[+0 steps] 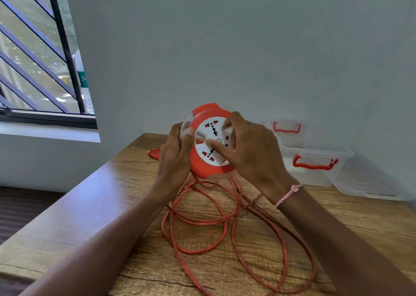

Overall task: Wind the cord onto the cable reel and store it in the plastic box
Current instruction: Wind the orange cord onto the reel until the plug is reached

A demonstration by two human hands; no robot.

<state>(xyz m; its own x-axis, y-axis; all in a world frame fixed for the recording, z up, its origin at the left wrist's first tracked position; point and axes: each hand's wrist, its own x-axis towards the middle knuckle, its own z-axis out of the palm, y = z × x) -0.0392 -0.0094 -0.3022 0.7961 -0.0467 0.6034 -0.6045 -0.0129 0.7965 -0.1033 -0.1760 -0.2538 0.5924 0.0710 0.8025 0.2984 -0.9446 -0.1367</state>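
Observation:
I hold an orange cable reel (203, 115) with a white socket face (208, 135) upright above the wooden table (94, 205). My left hand (174, 158) grips its left rim, thumb on the front. My right hand (252, 151) covers the right side, fingers curled onto the white face. The orange cord (225, 223) hangs from the reel's bottom and lies in loose loops on the table toward me. Two clear plastic boxes stand at the back right by the wall: a nearer one (315, 169) and a farther one (286, 131), both with orange handles.
An orange part (154, 154) lies on the table behind my left hand. The grey wall runs close behind the table. A barred window (40, 70) is at the left. The table's left edge drops to a dark floor (18, 207).

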